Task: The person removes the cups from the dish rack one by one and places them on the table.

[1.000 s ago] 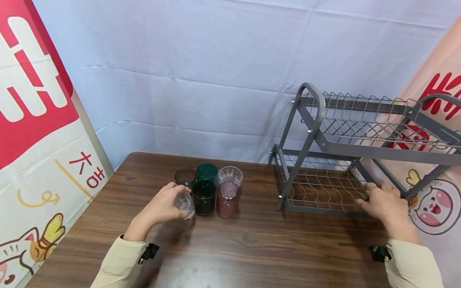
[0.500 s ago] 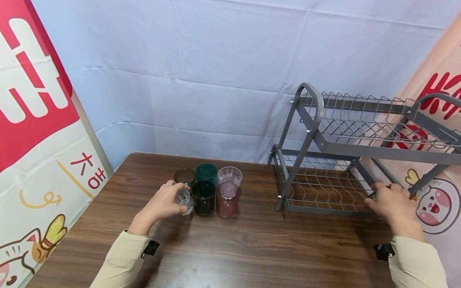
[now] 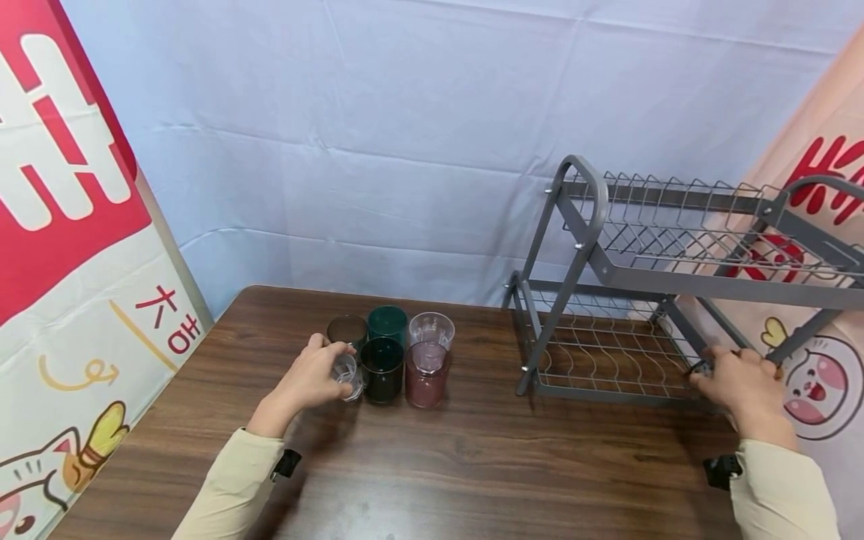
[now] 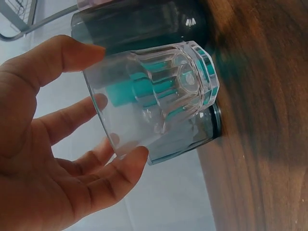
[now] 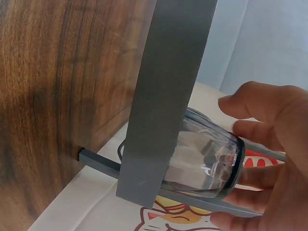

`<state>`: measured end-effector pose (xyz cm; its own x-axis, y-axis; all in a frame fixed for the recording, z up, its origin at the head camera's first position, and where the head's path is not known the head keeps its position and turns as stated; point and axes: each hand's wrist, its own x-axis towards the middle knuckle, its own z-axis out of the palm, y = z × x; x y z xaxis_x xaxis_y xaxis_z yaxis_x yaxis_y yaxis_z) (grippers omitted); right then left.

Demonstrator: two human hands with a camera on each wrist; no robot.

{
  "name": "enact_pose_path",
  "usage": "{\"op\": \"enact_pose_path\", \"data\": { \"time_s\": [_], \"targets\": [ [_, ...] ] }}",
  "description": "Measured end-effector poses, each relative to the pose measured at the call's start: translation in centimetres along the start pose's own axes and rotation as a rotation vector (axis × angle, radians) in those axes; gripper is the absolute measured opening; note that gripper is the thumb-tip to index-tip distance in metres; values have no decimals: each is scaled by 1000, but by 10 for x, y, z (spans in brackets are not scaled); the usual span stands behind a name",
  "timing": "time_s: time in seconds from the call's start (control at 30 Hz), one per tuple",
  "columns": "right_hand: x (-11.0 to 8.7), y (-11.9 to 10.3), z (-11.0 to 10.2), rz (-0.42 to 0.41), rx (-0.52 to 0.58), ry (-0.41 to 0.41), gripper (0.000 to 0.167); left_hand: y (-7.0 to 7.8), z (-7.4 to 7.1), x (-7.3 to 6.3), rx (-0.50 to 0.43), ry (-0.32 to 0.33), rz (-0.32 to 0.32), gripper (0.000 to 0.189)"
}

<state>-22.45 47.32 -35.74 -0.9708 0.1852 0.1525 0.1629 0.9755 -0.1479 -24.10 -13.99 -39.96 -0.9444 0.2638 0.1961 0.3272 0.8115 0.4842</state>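
Observation:
In the head view my left hand [image 3: 313,379] is at the left end of a group of drinking glasses. The left wrist view shows its thumb and fingers round the rim of a clear glass [image 4: 178,82] with a faceted base. Beside this one stand a dark glass [image 3: 382,371], a brown glass [image 3: 346,330], a teal glass [image 3: 388,321], a pink glass [image 3: 427,376] and another clear glass [image 3: 432,327]. My right hand [image 3: 741,386] is at the right end of the rack's lower tier. Its fingers are at the base of an upturned bluish glass [image 5: 204,161], thumb apart from it.
A grey two-tier dish rack [image 3: 675,281] stands on the right of the brown wooden table [image 3: 472,465]. One flat rack bar [image 5: 166,96] partly hides the bluish glass in the right wrist view. A pale cloth [image 3: 378,150] hangs behind, with printed banners at both sides.
My right hand has moved a little to the right along the rack's lower tier. The clear glass in my left hand has shifted slightly and looks less tilted.

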Motion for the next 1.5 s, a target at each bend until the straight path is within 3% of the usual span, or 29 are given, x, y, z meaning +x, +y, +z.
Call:
{"op": "enact_pose_path", "data": {
  "time_s": [0.27,0.77,1.23,1.5],
  "targets": [
    [6,7,4,-1,24,57,64,-2,5,2,11,20,2,53],
    [10,9,13,-11,78,136,47,-10,12,4,51,37,3,56],
    [12,10,15,10,99,112,47,-12,22,4,59,79,30,49],
    [10,9,10,-41,94,118,39,-8,20,1,111,84,63,51]
  ]
}}
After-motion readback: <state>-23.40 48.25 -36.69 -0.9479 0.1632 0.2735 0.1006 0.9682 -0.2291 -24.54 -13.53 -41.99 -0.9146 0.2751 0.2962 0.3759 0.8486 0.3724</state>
